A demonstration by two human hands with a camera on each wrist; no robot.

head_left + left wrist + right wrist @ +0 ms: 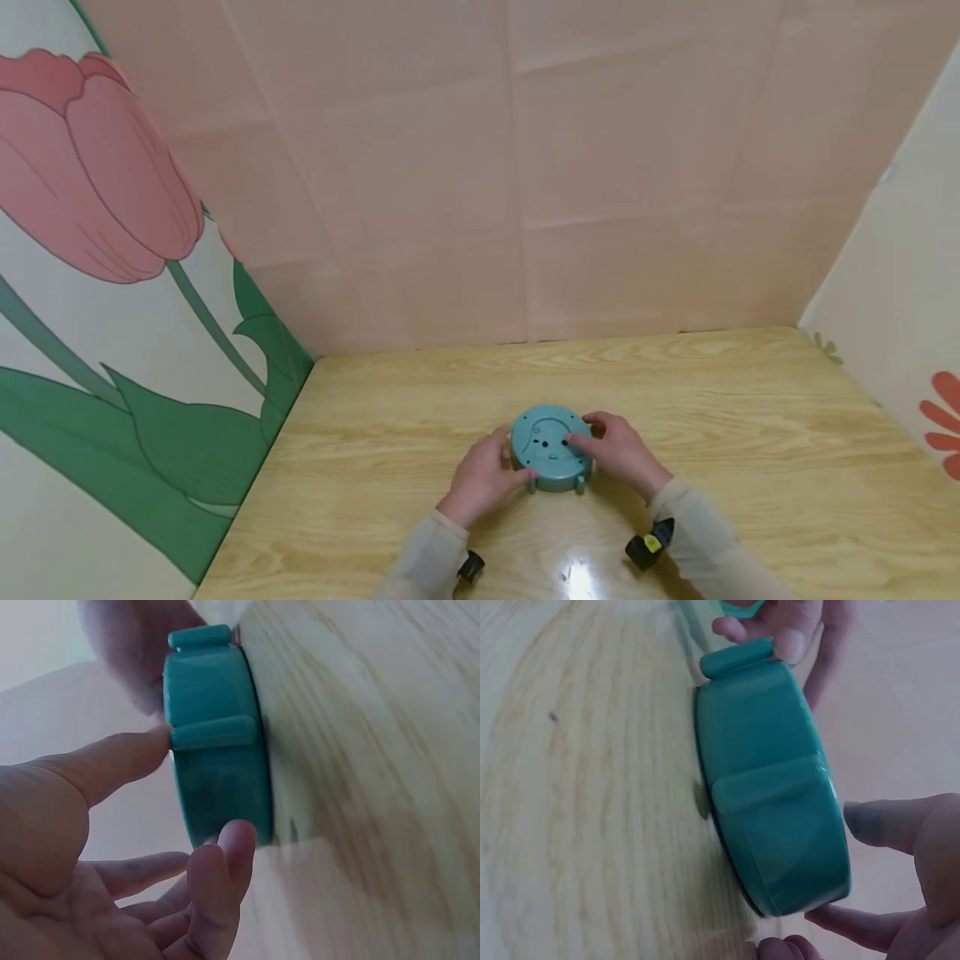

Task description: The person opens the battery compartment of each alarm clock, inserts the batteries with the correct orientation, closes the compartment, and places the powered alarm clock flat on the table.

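A round teal clock lies flat on the wooden table, its back facing up with screw holes and a recessed panel. Two short feet stick out from its near side. My left hand holds it from the left, with the thumb at one foot and curled fingers by the rim. In the left wrist view the clock's side wall fills the space beside that thumb. From the right, my right hand grips the clock, thumb over its back and fingers at the far rim. The clock's front is hidden underneath.
The wooden table meets a pink cloth backdrop at its far edge. A wall panel with a large tulip rises on the left, and a white wall with a red flower stands at the right. Both wrists carry small black cameras.
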